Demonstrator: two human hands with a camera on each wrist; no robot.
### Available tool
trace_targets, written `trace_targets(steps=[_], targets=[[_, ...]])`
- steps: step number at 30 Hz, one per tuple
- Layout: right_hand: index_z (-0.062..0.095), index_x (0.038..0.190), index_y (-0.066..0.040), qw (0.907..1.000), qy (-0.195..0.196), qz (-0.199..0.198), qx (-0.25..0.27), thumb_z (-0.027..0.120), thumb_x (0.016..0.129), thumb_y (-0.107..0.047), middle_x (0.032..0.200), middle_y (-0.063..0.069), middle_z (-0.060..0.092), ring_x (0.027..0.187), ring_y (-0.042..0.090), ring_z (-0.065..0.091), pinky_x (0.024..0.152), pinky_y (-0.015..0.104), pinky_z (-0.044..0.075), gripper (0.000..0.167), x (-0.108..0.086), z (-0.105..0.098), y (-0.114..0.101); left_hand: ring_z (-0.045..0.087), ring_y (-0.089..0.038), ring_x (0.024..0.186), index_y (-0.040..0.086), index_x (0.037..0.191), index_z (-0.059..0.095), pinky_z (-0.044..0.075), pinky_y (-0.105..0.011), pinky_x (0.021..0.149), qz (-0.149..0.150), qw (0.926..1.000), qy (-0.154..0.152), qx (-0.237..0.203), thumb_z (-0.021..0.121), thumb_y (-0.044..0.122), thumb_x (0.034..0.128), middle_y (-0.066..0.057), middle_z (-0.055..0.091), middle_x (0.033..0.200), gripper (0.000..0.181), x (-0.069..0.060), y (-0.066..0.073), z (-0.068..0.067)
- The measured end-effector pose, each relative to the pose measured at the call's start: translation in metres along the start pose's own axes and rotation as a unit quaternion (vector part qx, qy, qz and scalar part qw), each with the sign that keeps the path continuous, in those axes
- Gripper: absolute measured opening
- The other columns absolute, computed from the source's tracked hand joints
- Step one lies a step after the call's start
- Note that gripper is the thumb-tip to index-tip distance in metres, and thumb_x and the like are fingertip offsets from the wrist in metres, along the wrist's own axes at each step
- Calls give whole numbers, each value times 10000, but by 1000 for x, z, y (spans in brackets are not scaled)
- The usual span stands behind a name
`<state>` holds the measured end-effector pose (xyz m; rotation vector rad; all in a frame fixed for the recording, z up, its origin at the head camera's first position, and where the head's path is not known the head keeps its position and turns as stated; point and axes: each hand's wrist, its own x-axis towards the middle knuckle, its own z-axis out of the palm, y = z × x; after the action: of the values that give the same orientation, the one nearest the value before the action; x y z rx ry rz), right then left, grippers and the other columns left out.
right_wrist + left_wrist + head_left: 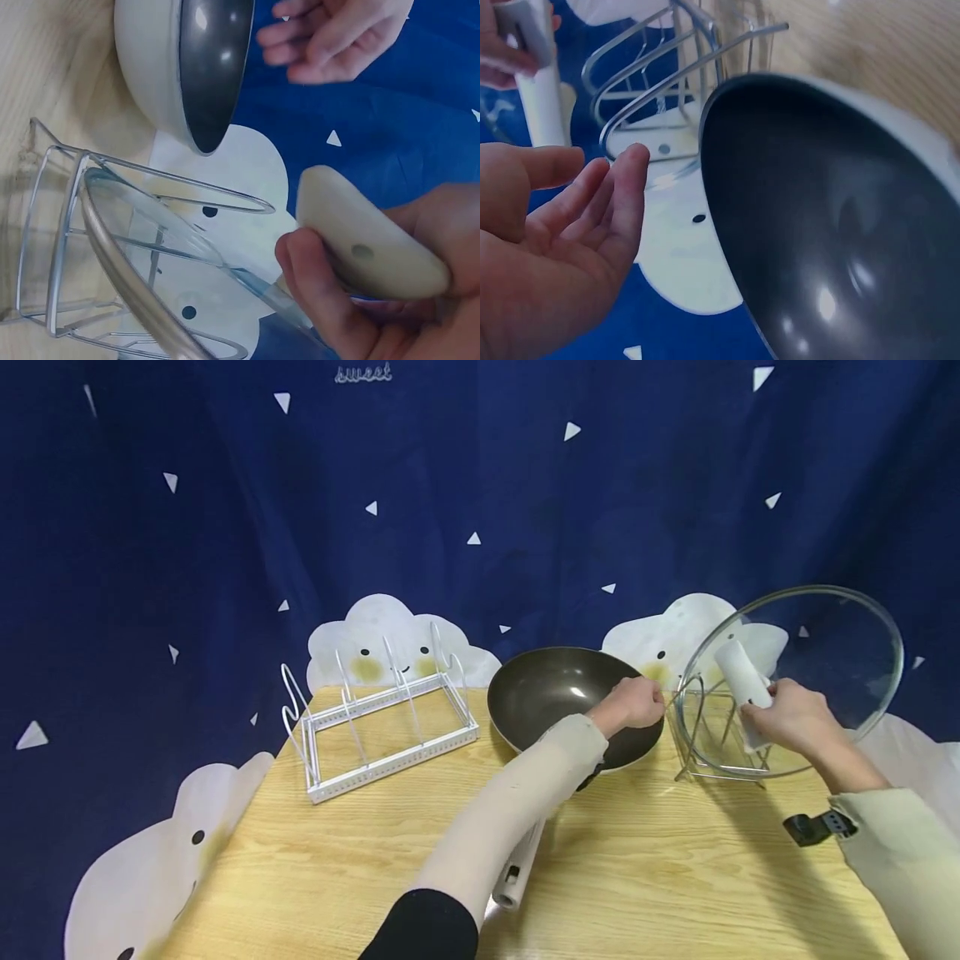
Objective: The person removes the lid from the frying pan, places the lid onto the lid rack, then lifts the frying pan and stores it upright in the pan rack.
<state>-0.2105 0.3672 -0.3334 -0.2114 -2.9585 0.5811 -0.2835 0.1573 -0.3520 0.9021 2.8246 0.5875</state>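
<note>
My right hand (798, 718) grips the pale handle (364, 240) of a large glass lid (847, 652). The lid stands tilted, its lower edge between the wires of a small metal rack (723, 775) in the head view. My left hand (636, 702) is over the right side of a dark wok (540, 693). In the left wrist view its fingers are loosely bent beside the wok's rim, with nothing in them. The wok sits on the table, its light handle (517, 868) toward me, partly covered by my left forearm.
A white rack (397, 768) with upright wire dividers stands on the wooden table (315, 868), left of the wok. Behind the table hangs a dark blue curtain (450, 460) with white triangles and clouds.
</note>
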Motion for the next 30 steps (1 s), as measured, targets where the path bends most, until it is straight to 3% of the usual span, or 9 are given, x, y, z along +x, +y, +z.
trace_targets(steps=[5,8,12,16,19,23,30], targets=[[408,1104,220,9999,18,127,-59,576,851,-255,891,375,539,729,446,584,479,398,462,564,-2,-2,-3,391,-74,601,180,722,508,333,-174,585,82,9998,-149,-133,456,166,955,81,440,648,239,-15,-15,-17],[406,1100,203,9997,116,144,-180,562,874,-301,892,376,532,749,474,565,499,438,443,574,-3,-4,-5,494,-71,708,200,864,630,392,-176,648,120,9997,-159,-124,481,204,958,105,562,774,176,-27,-24,-26],[458,1043,168,9986,381,-178,-332,530,896,-351,854,331,538,723,457,549,512,482,416,545,-6,-12,-12,538,-96,770,169,989,674,408,-184,685,291,9994,-174,-74,500,223,963,74,629,889,184,-44,-37,-37],[501,1051,172,9957,570,-573,-456,515,907,-361,892,324,514,767,459,524,560,534,404,552,-10,-20,-23,542,-78,741,166,959,677,415,-182,659,393,9991,-129,-88,527,227,953,80,637,885,163,-62,-52,-47],[506,1086,174,9945,568,-755,-451,510,916,-357,947,346,491,825,483,506,602,567,399,558,-15,-21,-34,511,-84,680,164,839,645,400,-195,608,361,9992,-192,-29,532,247,953,71,595,764,180,-76,-65,-52],[519,1104,166,9926,528,-1040,-342,529,918,-335,999,360,490,884,506,504,649,596,408,534,-23,-14,-49,481,-109,655,162,741,594,378,-214,599,215,9992,-322,43,533,278,956,58,516,656,252,-96,-83,-52],[539,1133,142,9839,562,-1685,-186,575,909,-281,1090,363,538,990,538,499,791,628,399,480,-36,6,-70,491,-112,621,142,752,635,397,-228,582,117,9990,-418,-39,535,280,959,74,536,649,268,-135,-109,-45]])
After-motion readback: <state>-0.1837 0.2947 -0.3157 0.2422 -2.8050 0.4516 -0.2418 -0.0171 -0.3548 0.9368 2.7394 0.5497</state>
